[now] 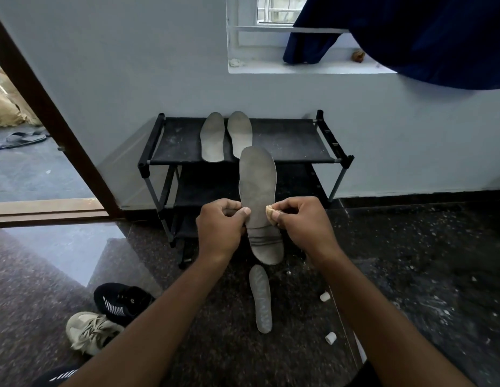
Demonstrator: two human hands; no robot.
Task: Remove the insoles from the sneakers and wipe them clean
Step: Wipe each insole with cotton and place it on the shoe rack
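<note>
The left hand (219, 227) is grasping the held insole (258, 185) at its left edge, with the thumb pressing on the grey face and the fingers curling round the edge. The right hand (301, 222) is pinching a small tan wad (269, 212) between thumb and fingertips and is holding it against the right edge of the same insole. This insole is standing upright in the air directly in front of the shoe rack (296, 141), with its upper end overlapping the front rail of the top shelf in the view. Two insoles (213, 138) are lying side by side on the top shelf of the rack, lengthwise from front to back. A fourth insole (261, 298) is lying on the floor in front of the rack, below the held one. A black sneaker (121, 301) and a beige sneaker (89, 331) are sitting together on the floor in front of the rack, off to its left. Two white pieces (325, 296) are lying on the floor in front of the rack, to the right of the fourth insole.
</note>
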